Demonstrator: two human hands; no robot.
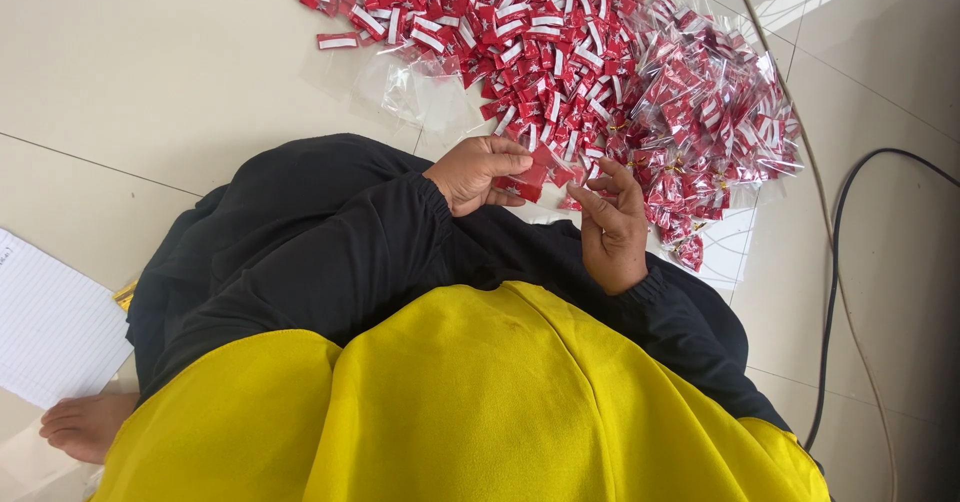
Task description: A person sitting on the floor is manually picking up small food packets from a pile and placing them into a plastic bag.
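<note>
My left hand (478,174) grips a small clear bag holding red pieces (540,167) above my lap. My right hand (612,224) is beside it, fingers apart, its fingertips touching the bag's right edge. Both arms wear black sleeves. Just beyond the hands lies a large pile of small red-and-white packets (510,32) on the tiled floor. To the right of that pile sits a heap of filled clear bags (715,112) with red packets inside.
Empty clear plastic bags (430,97) lie at the near edge of the pile. A black cable (835,262) curves over the floor at the right. A white lined sheet (50,322) lies at the left, a bare foot (85,424) below it. Yellow cloth (460,402) covers my lap.
</note>
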